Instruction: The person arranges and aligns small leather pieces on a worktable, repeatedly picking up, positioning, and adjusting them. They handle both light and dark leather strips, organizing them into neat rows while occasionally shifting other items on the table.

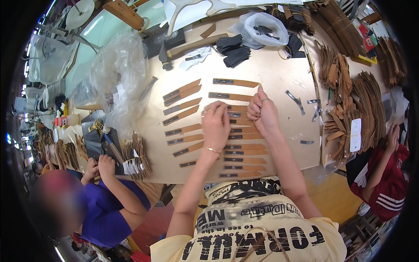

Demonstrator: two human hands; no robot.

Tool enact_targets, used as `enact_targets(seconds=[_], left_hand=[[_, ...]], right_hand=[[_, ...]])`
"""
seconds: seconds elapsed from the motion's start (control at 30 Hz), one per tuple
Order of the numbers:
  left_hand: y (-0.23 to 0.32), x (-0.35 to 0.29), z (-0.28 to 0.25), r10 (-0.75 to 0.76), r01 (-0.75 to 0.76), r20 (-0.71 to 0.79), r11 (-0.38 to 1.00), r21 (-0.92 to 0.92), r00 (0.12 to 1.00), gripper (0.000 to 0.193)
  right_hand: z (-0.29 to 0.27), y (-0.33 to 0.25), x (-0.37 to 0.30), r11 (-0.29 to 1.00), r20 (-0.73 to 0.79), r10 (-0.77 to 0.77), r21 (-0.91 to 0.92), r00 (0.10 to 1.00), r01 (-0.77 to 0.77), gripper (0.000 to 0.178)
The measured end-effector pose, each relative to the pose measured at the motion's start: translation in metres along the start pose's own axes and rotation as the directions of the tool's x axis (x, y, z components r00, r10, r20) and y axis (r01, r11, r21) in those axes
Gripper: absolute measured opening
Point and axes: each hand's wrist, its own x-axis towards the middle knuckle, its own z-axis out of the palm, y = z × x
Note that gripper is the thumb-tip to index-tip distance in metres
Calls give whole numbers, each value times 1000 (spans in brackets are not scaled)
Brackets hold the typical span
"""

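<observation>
Head view: left hand (217, 124) and right hand (264, 109) over brown strips (246, 83) in two columns on the surface (288, 126).
I judge the step is dressing the strips' dark ends; next seems to call for a light, exact touch. Left fingers bunch above the right column, right ones curl together; I can't tell if either grips anything. Bold lettering marks the shirt (262, 214); the white tag (355, 135) is unreadable.

Bright overall. Pale sheen across the tabletop (264, 67), glints along clear plastic sheeting (120, 65). Small white lights (8, 139) flare at far left. Fisheye curve bends the tabletop's edges; rim falls to black. Co-worker's head (59, 201), lower left, heavily blurred.
</observation>
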Motion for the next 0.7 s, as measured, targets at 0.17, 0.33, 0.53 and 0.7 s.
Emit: enact_targets(seconds=[0.17, 0.33, 0.53, 0.7], left_hand=[[-13, 5, -27, -187, 190, -55, 980, 56, 981, 10], [8, 1, -13, -87, 86, -41, 996, -25, 995, 8], [25, 5, 10, -66, 69, -45, 994, 79, 997, 9], [6, 9, -7, -142, 158, -144, 981, 111, 979, 9]], right_hand=[[10, -4, -1, 999, -43, 27, -24, 999, -28, 49], [18, -19, -16, 993, 63, -113, -9, 992, 114, 50], [24, -13, 13, 991, -78, -43, -133, 996, 33, 51], [17, -1, 17, 935, -33, -156, -327, 987, 136, 54]])
